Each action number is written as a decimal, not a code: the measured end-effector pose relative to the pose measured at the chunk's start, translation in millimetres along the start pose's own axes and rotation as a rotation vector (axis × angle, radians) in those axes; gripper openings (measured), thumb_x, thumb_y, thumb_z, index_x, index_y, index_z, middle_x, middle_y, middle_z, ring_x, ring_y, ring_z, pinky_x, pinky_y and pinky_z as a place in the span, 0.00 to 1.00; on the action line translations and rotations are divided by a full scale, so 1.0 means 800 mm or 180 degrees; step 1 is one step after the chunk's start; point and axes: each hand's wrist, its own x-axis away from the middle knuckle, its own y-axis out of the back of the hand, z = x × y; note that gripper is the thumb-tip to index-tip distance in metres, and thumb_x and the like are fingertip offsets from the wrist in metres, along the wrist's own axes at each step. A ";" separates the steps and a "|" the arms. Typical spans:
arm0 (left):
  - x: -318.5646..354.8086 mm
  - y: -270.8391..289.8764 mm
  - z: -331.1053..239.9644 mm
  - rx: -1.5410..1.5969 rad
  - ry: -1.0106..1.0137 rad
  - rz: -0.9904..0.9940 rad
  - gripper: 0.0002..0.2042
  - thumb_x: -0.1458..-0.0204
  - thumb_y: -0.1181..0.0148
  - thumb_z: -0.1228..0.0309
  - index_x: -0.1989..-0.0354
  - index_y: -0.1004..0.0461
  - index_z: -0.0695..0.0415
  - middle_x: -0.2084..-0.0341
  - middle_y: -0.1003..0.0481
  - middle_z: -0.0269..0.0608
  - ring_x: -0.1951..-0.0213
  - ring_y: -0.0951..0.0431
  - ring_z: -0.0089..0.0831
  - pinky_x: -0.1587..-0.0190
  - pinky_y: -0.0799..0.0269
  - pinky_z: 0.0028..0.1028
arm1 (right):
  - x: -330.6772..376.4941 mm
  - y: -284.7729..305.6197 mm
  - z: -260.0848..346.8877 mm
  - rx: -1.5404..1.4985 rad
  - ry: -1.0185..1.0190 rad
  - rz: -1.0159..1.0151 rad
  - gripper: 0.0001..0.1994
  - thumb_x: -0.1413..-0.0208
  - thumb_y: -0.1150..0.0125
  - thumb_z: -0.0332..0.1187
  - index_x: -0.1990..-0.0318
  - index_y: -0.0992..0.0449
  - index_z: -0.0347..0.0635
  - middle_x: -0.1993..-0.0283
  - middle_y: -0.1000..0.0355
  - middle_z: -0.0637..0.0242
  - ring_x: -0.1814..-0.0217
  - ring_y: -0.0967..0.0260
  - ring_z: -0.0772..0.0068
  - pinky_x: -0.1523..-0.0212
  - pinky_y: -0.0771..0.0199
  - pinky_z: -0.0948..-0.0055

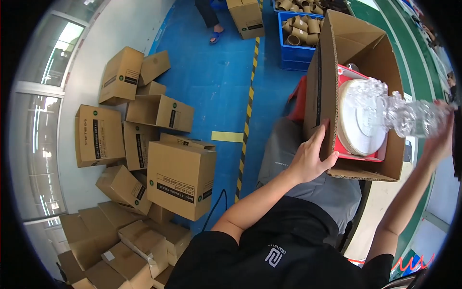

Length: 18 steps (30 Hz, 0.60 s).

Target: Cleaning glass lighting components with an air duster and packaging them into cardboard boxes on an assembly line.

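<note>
An open cardboard box rests on my lap, tilted, with its opening toward the right. My left hand grips its near left edge, thumb on the rim and fingers along the outer wall. Inside lies a red tray-like liner carrying a round white disc. My right hand is at the far right, closed around the end of a clear, knobbly plastic piece. This piece reaches over the box opening and partly covers the disc; whether it touches the disc I cannot tell. The right fingers are partly hidden behind it.
Several cardboard boxes are piled on the left along the wall. Blue crates of brown cardboard tubes stand beyond my box. A green work surface runs along the right. Another person's foot shows at the top.
</note>
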 end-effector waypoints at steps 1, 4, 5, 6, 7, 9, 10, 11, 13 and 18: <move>-0.001 -0.002 -0.003 -0.0022 -0.0006 -0.0002 0.39 0.48 0.42 0.62 0.33 0.53 0.70 0.41 0.38 0.66 0.38 0.36 0.50 0.39 0.39 0.35 | 0.000 -0.006 -0.016 -0.0106 -0.0099 0.0357 0.15 0.39 0.47 0.39 0.57 0.27 0.34 0.62 0.30 0.57 0.58 0.33 0.67 0.54 0.33 0.69; 0.001 0.003 0.004 -0.0102 0.0150 -0.0026 0.38 0.48 0.42 0.61 0.34 0.52 0.69 0.42 0.36 0.65 0.40 0.33 0.49 0.40 0.38 0.34 | 0.051 -0.083 0.007 -0.0563 -0.0179 0.0703 0.17 0.40 0.41 0.35 0.49 0.31 0.33 0.61 0.25 0.58 0.57 0.26 0.69 0.53 0.26 0.72; 0.001 0.003 0.003 -0.0174 0.0150 -0.0074 0.38 0.48 0.41 0.61 0.33 0.51 0.68 0.44 0.34 0.63 0.40 0.32 0.45 0.41 0.37 0.33 | 0.067 -0.107 -0.001 -0.0597 0.0053 0.0644 0.17 0.42 0.39 0.33 0.49 0.32 0.34 0.61 0.25 0.58 0.57 0.26 0.71 0.53 0.26 0.73; 0.002 0.004 0.002 -0.0087 0.0424 0.0070 0.39 0.49 0.41 0.62 0.32 0.52 0.66 0.44 0.33 0.62 0.42 0.30 0.40 0.43 0.34 0.30 | 0.078 -0.123 -0.016 -0.0611 0.0276 0.0581 0.18 0.44 0.36 0.30 0.49 0.33 0.35 0.60 0.25 0.58 0.57 0.26 0.72 0.54 0.27 0.74; 0.000 0.008 -0.005 0.0093 0.0461 0.0104 0.39 0.49 0.41 0.62 0.32 0.52 0.65 0.44 0.33 0.59 0.43 0.29 0.37 0.44 0.34 0.29 | 0.086 -0.137 -0.022 -0.0663 -0.0002 0.0799 0.19 0.45 0.36 0.30 0.49 0.33 0.35 0.59 0.25 0.58 0.57 0.26 0.72 0.54 0.26 0.75; 0.004 0.005 -0.008 0.0625 0.0546 0.0111 0.39 0.49 0.40 0.62 0.32 0.52 0.64 0.43 0.33 0.54 0.45 0.29 0.33 0.45 0.33 0.27 | 0.086 -0.153 -0.041 -0.0724 -0.0429 0.1391 0.20 0.46 0.34 0.32 0.49 0.33 0.34 0.57 0.26 0.57 0.56 0.26 0.70 0.55 0.26 0.74; 0.002 0.003 -0.004 0.0979 0.0566 0.0092 0.39 0.49 0.40 0.62 0.31 0.52 0.63 0.42 0.33 0.51 0.45 0.30 0.32 0.45 0.33 0.27 | 0.077 -0.161 -0.050 -0.0733 -0.0561 0.1743 0.22 0.46 0.33 0.35 0.48 0.32 0.33 0.55 0.27 0.57 0.56 0.26 0.69 0.54 0.25 0.72; 0.001 0.009 0.000 0.0930 0.0621 0.0290 0.39 0.48 0.40 0.62 0.31 0.52 0.64 0.40 0.36 0.48 0.42 0.33 0.32 0.42 0.36 0.30 | 0.072 -0.167 -0.057 -0.0548 -0.0779 0.2205 0.24 0.48 0.32 0.37 0.48 0.32 0.33 0.54 0.27 0.55 0.54 0.27 0.68 0.54 0.25 0.72; 0.000 0.014 -0.002 0.0946 0.0626 0.0306 0.40 0.48 0.40 0.63 0.31 0.53 0.66 0.39 0.39 0.49 0.39 0.37 0.33 0.38 0.41 0.30 | 0.079 -0.188 -0.074 -0.0125 -0.1185 0.2975 0.29 0.51 0.29 0.43 0.48 0.31 0.32 0.51 0.29 0.52 0.50 0.29 0.65 0.52 0.26 0.69; 0.005 0.000 0.003 0.1296 0.0425 0.0110 0.39 0.51 0.40 0.69 0.32 0.52 0.64 0.41 0.35 0.50 0.42 0.32 0.34 0.43 0.33 0.32 | 0.125 -0.217 -0.169 -0.0073 -0.1273 0.3144 0.37 0.59 0.24 0.46 0.44 0.33 0.33 0.44 0.32 0.48 0.42 0.33 0.56 0.43 0.33 0.64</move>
